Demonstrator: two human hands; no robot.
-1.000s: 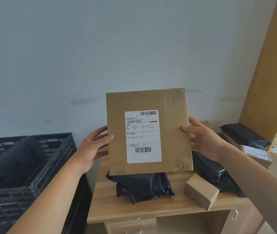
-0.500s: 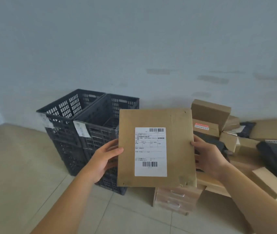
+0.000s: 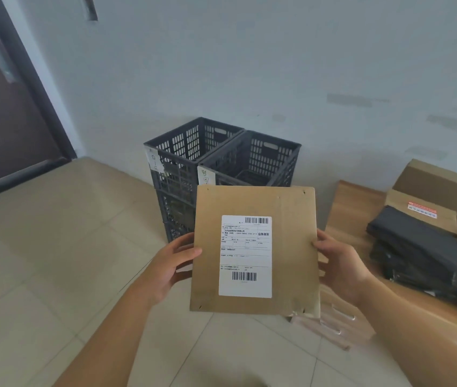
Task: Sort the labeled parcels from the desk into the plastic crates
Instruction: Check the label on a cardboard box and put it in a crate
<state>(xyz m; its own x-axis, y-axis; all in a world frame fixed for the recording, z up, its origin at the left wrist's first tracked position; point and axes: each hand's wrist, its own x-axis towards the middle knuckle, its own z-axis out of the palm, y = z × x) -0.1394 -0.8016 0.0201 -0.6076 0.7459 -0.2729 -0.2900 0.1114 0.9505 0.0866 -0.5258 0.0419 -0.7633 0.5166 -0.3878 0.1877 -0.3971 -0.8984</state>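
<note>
left hand (image 3: 173, 268) and right hand (image 3: 339, 263) pinch the flat cardboard parcel (image 3: 291, 247) by its edges, thumbs in front; dark crates (image 3: 249, 160) at twelve o'clock behind it

Dim, flat, bluish daylight with soft, weak shadows and no glare. Wide-angle bending curves the door frame (image 3: 30, 88) far left of the fingers (image 3: 185, 248). Slight softness overall; the label's (image 3: 245, 255) small print between both hands is unreadable.

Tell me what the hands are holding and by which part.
A flat brown cardboard parcel with a white label. The left hand grips its left edge, the right hand its right edge, both about mid-height, label facing the camera.
</note>
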